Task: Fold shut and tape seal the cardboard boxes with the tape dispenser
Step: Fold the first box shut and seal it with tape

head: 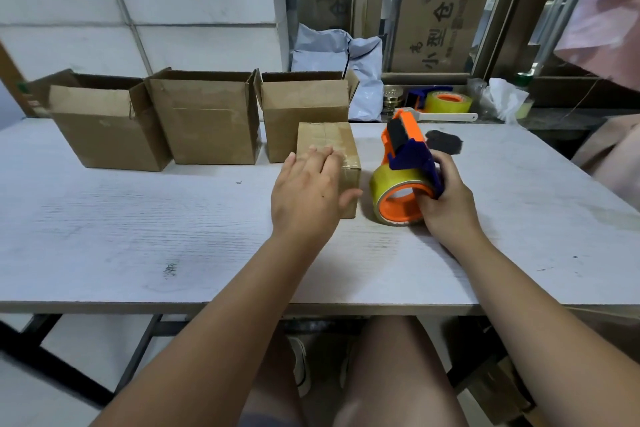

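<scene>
A small closed cardboard box (pixel 334 142) with clear tape over its top lies on the white table (pixel 138 236). My left hand (pixel 306 194) rests on it with straight fingers on the top and the thumb against its near side. My right hand (pixel 446 199) grips the orange and blue tape dispenser (pixel 407 166), which stands on its yellowish tape roll just right of the box. Three open cardboard boxes stand in a row at the back: left (pixel 107 128), middle (pixel 207 121), right (pixel 304 104).
A dark patch (pixel 445 142) lies on the table behind the dispenser. On the ledge beyond are a second tape dispenser with a yellow roll (pixel 445 102), a white brush handle (pixel 446 117), a grey plastic bag (pixel 346 59) and crumpled plastic (pixel 505 97).
</scene>
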`<state>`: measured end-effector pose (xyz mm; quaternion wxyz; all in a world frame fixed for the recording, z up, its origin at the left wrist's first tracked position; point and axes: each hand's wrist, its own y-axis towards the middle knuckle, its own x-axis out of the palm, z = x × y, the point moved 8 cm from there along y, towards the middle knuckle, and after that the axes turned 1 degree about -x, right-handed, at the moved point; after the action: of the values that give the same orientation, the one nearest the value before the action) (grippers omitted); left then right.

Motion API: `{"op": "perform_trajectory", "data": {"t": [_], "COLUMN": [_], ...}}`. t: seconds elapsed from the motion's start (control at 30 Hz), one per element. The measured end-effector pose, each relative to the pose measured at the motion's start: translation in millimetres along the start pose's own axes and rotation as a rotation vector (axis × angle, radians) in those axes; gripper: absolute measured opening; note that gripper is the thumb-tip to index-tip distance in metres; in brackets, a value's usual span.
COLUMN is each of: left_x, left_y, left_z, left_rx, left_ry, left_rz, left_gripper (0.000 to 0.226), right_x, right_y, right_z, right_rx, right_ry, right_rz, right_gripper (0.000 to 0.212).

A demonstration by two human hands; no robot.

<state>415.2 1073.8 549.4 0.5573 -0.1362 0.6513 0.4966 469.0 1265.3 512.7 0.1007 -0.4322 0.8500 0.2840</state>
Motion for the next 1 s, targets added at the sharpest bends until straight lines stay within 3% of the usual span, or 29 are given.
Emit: {"op": "perform_trajectory", "data": {"t": [0.13, 0.4, 0.5, 0.83, 1.0], "left_x": [-6.7, -10.0, -8.1, -23.8, -27.7], "left_y": [-7.8, -3.1, -0.7, -12.9, -13.0], "left_z": [-4.6, -5.2, -14.5, -56.2, -69.7], "left_rx": [-0.019, -0.086, -0.107, -0.145, -0.149], "left_ry": [0.012, 0.064, 0.063, 0.050, 0.039], "left_rz": [0.139, 0.181, 0.115, 0.204, 0.205], "left_gripper": [0.063, 0.043, 0.043, 0.039, 0.039], "right_x": [-7.2, -9.0, -2.4, 25.7, 23.5], "right_y": [-1.8, -0.4, -3.0, 2.9, -2.8], "right_z": [-4.6, -6.8, -15.8, -58.9, -56.3], "right_rx": [-0.018, -0.063, -0.084, -0.207, -0.228], "right_ry": [0.011, -0.039, -0.050, -0.185, -0.436], "right_rz": [0.060, 0.055, 0.002, -0.202, -0.212], "right_gripper": [0.054, 0.059, 0.058, 0.058, 0.053]}}
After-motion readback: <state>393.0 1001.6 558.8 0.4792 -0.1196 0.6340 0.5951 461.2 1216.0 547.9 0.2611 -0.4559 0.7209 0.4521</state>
